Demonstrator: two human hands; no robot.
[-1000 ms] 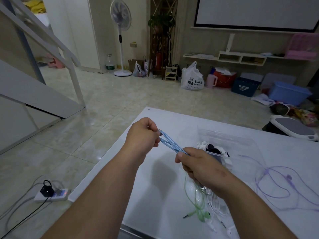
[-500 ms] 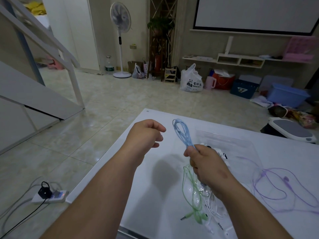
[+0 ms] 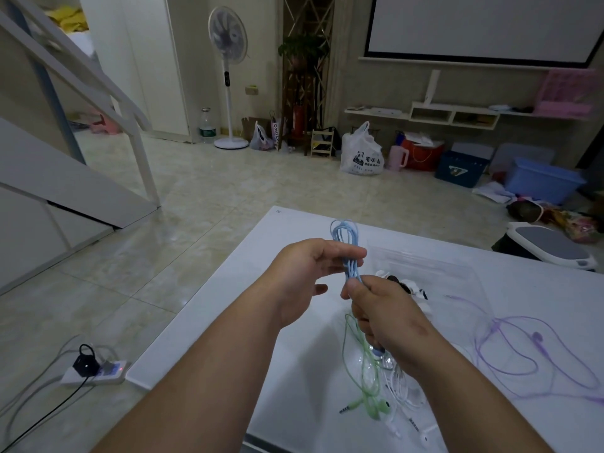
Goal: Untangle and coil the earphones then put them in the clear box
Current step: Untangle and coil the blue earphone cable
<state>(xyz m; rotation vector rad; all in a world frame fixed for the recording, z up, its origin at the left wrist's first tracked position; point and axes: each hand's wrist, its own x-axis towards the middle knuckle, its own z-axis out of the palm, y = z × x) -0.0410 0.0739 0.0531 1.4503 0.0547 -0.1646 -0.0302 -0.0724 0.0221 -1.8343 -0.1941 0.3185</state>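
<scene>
The blue earphones point(image 3: 344, 237) are gathered into a long looped bundle held upright above the white table point(image 3: 228, 308). My right hand point(image 3: 385, 315) grips the bundle's lower end in a fist. My left hand point(image 3: 307, 273) has its fingers curled around the middle of the bundle. The clear box point(image 3: 434, 273) stands just behind my hands, with white and black earphones inside. Green earphones point(image 3: 366, 380) and white earphones point(image 3: 402, 397) lie tangled under my right wrist. Purple earphones point(image 3: 529, 351) lie spread out at the right.
The table's left edge drops to a tiled floor with a power strip point(image 3: 94, 374) and cables. A grey-topped white scale point(image 3: 552, 246) sits beyond the table's far right corner. A fan point(image 3: 228, 80), bags and bins stand along the far wall.
My right hand swung the blue bundle upright. My left hand let go of it, then came back and closed its fingers around the bundle's middle.
</scene>
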